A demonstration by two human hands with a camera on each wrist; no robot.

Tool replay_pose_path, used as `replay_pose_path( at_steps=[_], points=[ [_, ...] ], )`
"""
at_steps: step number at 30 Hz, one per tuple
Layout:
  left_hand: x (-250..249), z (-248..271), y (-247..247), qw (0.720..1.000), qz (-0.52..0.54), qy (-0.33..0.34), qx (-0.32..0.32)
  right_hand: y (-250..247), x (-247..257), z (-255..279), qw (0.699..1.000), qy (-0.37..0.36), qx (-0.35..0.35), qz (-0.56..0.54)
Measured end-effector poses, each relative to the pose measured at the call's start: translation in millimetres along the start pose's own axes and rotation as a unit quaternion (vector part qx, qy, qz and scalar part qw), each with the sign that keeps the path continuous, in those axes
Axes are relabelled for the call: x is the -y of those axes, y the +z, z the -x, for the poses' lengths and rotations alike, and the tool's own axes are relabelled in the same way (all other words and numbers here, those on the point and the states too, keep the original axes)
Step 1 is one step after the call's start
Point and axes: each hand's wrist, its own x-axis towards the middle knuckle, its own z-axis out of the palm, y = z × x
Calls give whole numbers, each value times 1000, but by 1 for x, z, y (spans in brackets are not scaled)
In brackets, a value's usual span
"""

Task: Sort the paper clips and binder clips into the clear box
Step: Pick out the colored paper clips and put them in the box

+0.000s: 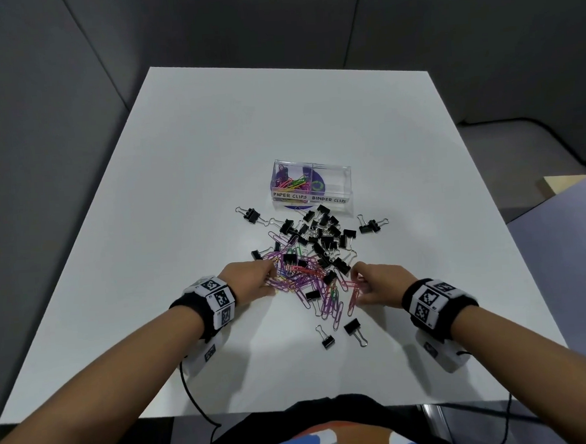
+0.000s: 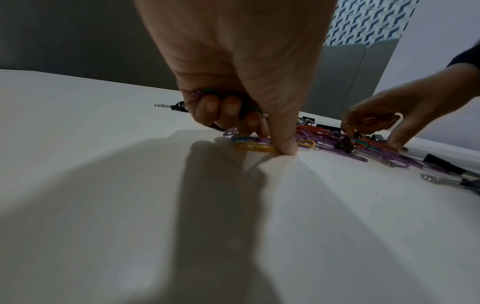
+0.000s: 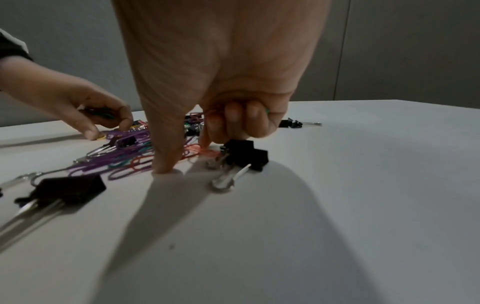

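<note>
From the head view, a clear box sat mid-counter, with paper clips and binder clips heaped nearer the person. At the left wrist, the left hand clutched gathered clips, its grip closed. At the right wrist, the right hand likewise pinched light, slippery wire clips, probably best gathered flat.

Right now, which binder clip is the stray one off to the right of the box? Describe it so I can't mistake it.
Start at the clear box in the middle of the white table. Just below its right front corner, right of the main clip pile, lies the lone binder clip. It is black, with silver handles splayed open, and touches no other clip.
</note>
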Motion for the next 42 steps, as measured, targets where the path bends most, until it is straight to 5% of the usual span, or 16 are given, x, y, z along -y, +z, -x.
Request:
replay_pose_path(
  at_steps=[18, 26, 42],
  points=[
    [6, -9, -5, 997, -80, 9, 16, -4, 1, -9, 1000, -9, 7, 9],
    [5, -4, -12, 1000, 2, 9, 6, -19, -7, -9, 996, 14, -28, -84],
    [34, -29, -77, 972, 167, -42, -162, -90, 34, -55, 932, -55, -187, -304]
  ],
)
